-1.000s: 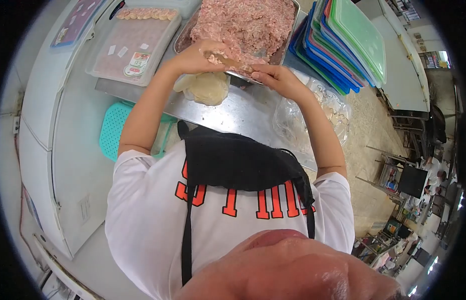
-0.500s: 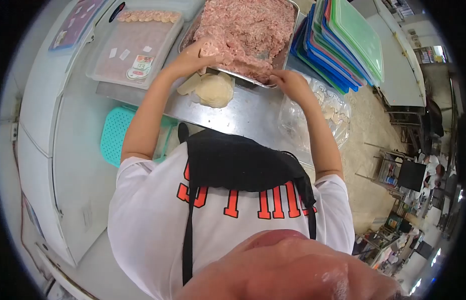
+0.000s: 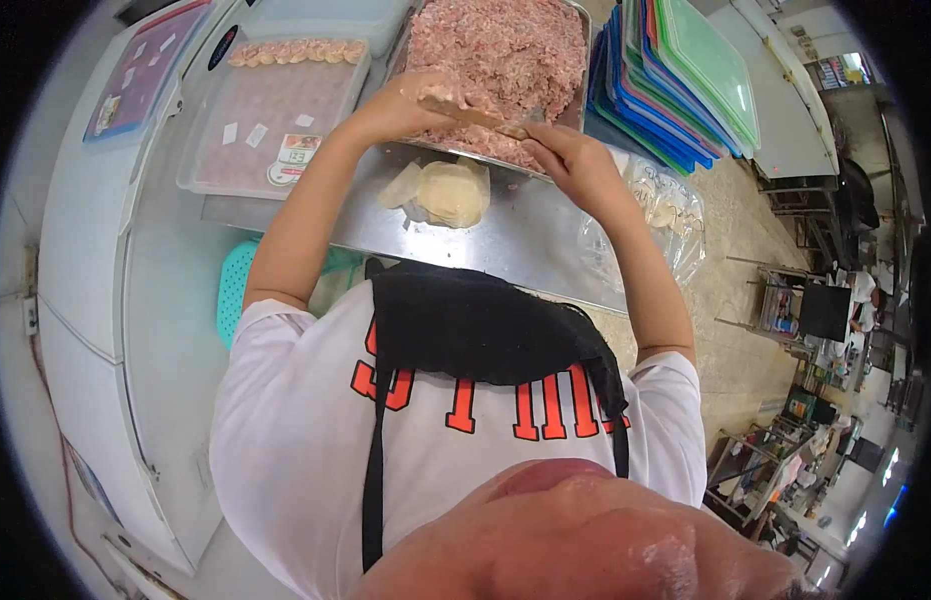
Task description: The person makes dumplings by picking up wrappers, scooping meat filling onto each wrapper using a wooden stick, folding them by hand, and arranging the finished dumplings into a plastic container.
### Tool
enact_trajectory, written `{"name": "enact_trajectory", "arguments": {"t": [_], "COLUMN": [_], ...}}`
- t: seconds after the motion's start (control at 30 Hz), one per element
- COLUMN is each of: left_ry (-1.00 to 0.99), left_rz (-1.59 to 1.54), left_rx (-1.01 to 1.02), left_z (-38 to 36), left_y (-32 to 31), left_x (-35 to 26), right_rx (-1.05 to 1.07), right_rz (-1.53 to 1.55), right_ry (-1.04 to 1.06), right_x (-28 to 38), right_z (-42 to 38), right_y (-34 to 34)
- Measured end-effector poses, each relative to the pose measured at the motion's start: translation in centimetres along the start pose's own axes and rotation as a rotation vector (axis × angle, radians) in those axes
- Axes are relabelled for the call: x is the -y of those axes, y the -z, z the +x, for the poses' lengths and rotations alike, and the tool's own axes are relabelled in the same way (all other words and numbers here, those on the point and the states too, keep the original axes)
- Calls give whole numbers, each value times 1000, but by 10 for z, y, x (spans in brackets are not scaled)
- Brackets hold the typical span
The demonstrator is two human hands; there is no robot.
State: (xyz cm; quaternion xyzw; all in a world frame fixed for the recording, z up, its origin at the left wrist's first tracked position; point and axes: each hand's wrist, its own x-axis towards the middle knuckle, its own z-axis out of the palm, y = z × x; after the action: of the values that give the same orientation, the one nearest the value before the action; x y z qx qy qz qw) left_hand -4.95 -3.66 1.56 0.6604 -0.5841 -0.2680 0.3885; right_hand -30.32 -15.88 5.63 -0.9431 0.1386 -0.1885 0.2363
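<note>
A metal tray (image 3: 586,75) full of pink minced meat (image 3: 495,45) lies at the top centre. My right hand (image 3: 565,160) grips the end of a flat, narrow spatula (image 3: 477,117) that reaches left over the meat's near edge. At the spatula's other end is my left hand (image 3: 420,105), fingers curled, with some pinkish filling at them; what it holds is too small to make out. Below the tray, a stack of round pale wrappers (image 3: 453,193) rests on the metal table (image 3: 385,228).
At the left is a plastic box (image 3: 275,120) with a row of filled dumplings (image 3: 297,52) along its far end. Coloured lids (image 3: 675,90) are stacked at the right. A clear plastic bag (image 3: 675,222) lies below them, and a turquoise basket (image 3: 235,290) sits under the table edge.
The spatula now shows above the meat between my hands. My right hand has moved slightly left and up. The view has shifted a little, moving the wrappers and box within it.
</note>
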Motion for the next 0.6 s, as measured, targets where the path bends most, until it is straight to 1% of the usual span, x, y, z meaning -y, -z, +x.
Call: {"name": "enact_trajectory", "arguments": {"t": [0.03, 0.07, 0.13, 0.17, 0.2, 0.23, 0.27, 0.3, 0.33, 0.37, 0.4, 0.43, 0.47, 0.53, 0.57, 0.6], "left_ry": [52, 47, -37, -42, -97, -153, -155, -5, 144, 141, 113, 88, 97, -30, 117, 122], "left_rz": [25, 24, -156, -155, -116, -80, -84, -118, -149, -152, -102, -53, -55, 51, 50, 49], "left_rx": [62, 65, -25, -19, -21, -25, -18, 104, 223, 216, 152, 93, 92, -36, -95, -98], "left_z": [0, -2, -4, -6, -10, -12, -10, -8, -7, -7, -10, -15, -19, -22, -22, -23], "left_y": [6, 6, 6, 11, 16, 21, 29, 36, 42, 46, 49, 53, 60, 81, 88, 100], "left_x": [-6, 3, 28, 24, 14, 7, 3, 0, 0, 6, 15, 27, 40, 78, 111, 127], "right_rx": [56, 113, 109, 66, 24, 22, 70, 117, 116, 138, 162, 167, 159, 159, 133, 106], "right_rz": [-58, -119, -111, -24, 64, 61, 35, 10, 8, -16, -39, -38, 16, 70, 103, 136], "right_ry": [-52, -99, -111, -119, -131, -139, -119, -98, -103, -170, -233, -230, -252, -268, -293, -321], "right_x": [2, 4, 13, 18, 21, 23, 25, 28, 29, 29, 29, 26, 21, 8, 0, -6], "right_z": [4, 8, 15, 16, 16, 18, 21, 22, 23, 27, 31, 30, 26, 16, 8, 1], "right_y": [1, 4, 15, 15, 14, 7, -6, -15, -17, -16, -16, -17, -20, -25, -27, -30]}}
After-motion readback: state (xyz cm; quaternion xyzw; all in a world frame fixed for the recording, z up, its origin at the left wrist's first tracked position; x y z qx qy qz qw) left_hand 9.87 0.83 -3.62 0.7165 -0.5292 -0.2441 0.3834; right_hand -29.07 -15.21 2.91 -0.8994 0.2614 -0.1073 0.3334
